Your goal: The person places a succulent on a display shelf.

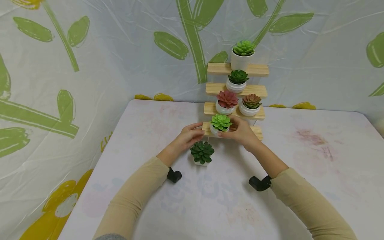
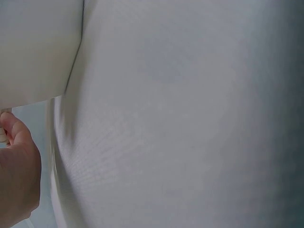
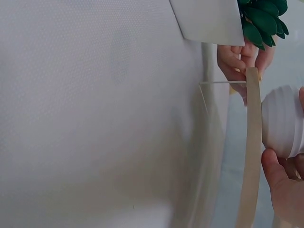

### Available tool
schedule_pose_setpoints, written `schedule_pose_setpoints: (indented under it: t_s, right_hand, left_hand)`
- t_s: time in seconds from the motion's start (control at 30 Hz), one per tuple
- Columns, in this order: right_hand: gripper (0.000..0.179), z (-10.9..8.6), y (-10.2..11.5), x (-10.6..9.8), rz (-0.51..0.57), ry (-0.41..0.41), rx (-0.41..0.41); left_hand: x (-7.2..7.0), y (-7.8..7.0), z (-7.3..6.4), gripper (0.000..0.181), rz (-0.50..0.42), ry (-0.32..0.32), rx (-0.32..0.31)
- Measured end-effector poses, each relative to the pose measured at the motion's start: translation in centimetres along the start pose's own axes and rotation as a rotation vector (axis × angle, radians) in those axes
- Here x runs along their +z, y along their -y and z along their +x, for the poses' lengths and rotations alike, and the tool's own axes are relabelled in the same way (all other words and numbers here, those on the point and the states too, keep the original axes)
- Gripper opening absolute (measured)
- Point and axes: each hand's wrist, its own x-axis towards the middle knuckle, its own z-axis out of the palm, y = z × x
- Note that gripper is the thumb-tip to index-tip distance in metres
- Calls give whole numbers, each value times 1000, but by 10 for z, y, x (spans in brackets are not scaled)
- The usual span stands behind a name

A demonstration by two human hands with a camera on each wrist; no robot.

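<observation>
My right hand grips the round white pot of a light green succulent, which is on the lowest plank of a tiered wooden plant stand. In the right wrist view the base of this white pot meets the plank's face. My left hand holds the left end of the same plank between thumb and fingers. Just in front of that hand, a dark green succulent in a white pot stands on the table. Its white pot looms large in the left wrist view.
Higher planks bear a red succulent, a brownish one, a dark green one and a bright green one at the top. Behind the white table hangs a leaf-patterned sheet. Black wrist mounts protrude beside both forearms.
</observation>
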Motion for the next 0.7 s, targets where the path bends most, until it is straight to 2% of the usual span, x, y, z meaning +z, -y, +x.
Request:
schedule_pose_setpoints:
  t_s: [0.37,0.7]
  right_hand:
    - [72,-6,-2,-6,11,5,4]
    - [68,-18,-3,-14,33,7,15]
  left_hand:
    - [0,1,2,53,-11,3,3]
    - [0,0,1,52,-12,-1,-8]
